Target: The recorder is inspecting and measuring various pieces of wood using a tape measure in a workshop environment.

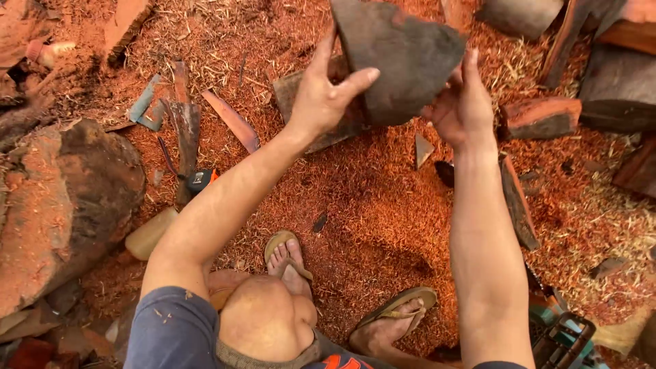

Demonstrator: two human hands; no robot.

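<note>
A rough, dark grey-brown chunk of wood (403,58) is held up in front of me above the ground. My left hand (321,96) grips its left edge, thumb pressed against its face. My right hand (461,102) supports its right underside with the fingers curled up around it. Both forearms reach forward from the bottom of the view. Below them are my bare knee and my feet in sandals (290,256) on a floor covered in red-orange wood shavings (383,219).
A big reddish log (61,205) lies at left. Wood slabs and offcuts (540,116) are scattered around, with a long piece (516,201) beside my right arm. A small tape measure (200,180) lies near left. A green power tool (564,338) sits at bottom right.
</note>
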